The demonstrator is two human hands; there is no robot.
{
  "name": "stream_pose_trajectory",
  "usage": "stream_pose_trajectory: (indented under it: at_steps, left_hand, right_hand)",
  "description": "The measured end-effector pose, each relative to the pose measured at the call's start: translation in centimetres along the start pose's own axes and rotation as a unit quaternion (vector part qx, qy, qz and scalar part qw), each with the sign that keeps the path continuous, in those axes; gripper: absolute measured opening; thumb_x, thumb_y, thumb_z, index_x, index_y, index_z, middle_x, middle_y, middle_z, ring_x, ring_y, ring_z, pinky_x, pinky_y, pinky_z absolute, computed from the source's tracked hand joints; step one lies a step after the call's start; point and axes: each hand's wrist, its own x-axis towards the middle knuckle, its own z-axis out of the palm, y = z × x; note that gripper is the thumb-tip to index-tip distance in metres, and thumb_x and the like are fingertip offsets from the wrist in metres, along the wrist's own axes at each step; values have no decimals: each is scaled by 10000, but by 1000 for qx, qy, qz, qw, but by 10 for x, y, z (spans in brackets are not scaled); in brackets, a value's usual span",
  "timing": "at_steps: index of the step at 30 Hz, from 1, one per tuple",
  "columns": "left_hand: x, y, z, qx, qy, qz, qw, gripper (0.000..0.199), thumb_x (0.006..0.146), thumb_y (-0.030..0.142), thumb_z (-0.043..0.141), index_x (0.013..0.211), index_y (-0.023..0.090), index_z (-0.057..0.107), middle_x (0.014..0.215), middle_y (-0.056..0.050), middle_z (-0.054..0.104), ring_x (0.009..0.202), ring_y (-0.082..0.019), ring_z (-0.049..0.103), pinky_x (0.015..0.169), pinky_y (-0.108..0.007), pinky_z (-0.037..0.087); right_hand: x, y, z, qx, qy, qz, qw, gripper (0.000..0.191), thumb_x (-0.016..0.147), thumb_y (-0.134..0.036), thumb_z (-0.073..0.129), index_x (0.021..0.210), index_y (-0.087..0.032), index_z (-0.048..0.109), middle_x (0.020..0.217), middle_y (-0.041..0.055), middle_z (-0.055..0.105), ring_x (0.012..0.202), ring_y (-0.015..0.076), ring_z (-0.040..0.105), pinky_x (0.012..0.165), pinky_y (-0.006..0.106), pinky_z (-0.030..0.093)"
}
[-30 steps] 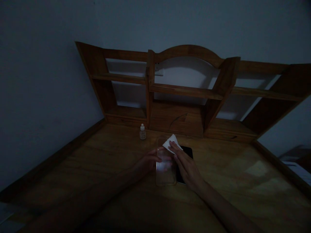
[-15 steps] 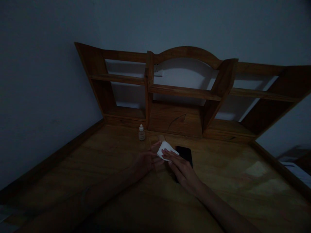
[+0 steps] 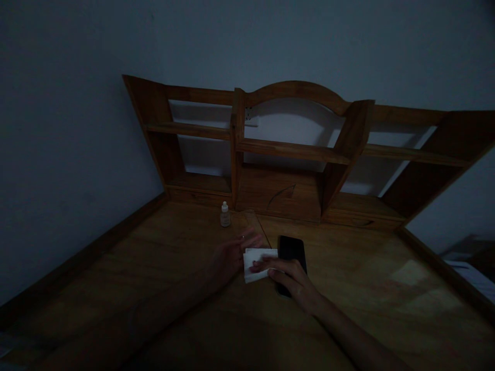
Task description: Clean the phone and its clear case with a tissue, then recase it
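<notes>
My right hand (image 3: 292, 278) pinches a folded white tissue (image 3: 255, 256), its fingertips bent over the top. Beside it, my left hand (image 3: 235, 252) has its fingers stretched toward the tissue. The left hand seems to hold a clear thin sheet (image 3: 256, 222), of which a straight dark edge shows; dim light hides most of its outline. A black smartphone (image 3: 291, 248) lies on the table, partly covered by my right hand. Behind my left hand stands a small clear dropper bottle (image 3: 225, 216) with a white cap.
The wooden table (image 3: 185, 237) meets a wooden shelf unit (image 3: 280, 193) with open compartments along the back. A power socket (image 3: 250, 118) shows on the wall behind. Whitish papers (image 3: 469, 275) lie beyond the right edge. The room is dark.
My right hand has drawn the tissue down toward me and slightly left, and its fingers are more bent. The bottle and smartphone have stayed in place on the table.
</notes>
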Motion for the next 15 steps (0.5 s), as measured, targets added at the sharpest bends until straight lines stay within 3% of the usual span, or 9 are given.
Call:
stream_pose_trajectory:
  at_steps: [4, 9, 15]
  left_hand:
    - [-1, -1, -1, 9, -15, -3, 1000, 429, 904, 230, 477, 1305, 78, 503, 1414, -141, 456, 1337, -249, 381, 1106, -377, 324]
    - [-5, 2, 7, 41, -4, 0, 999, 442, 922, 331, 493, 1297, 96, 508, 1410, -138, 460, 1303, -247, 427, 1071, -366, 371]
    - [-7, 5, 15, 67, 22, -25, 997, 452, 922, 409, 487, 1281, 137, 523, 1217, -120, 611, 1017, -214, 623, 889, -343, 486]
  right_hand:
    - [-1, -3, 0, -19, 20, -12, 1000, 311, 988, -316, 423, 1198, -279, 649, 1189, 5, 669, 1143, 223, 593, 983, 365, 458]
    - [0, -10, 0, -79, 26, -66, 994, 331, 1001, -295, 382, 1233, -286, 618, 1206, 7, 657, 1165, 204, 582, 995, 360, 468]
    - [1, -7, 0, -149, 44, -102, 983, 350, 995, -260, 377, 1287, -268, 570, 1281, 30, 611, 1218, 203, 544, 1052, 398, 435]
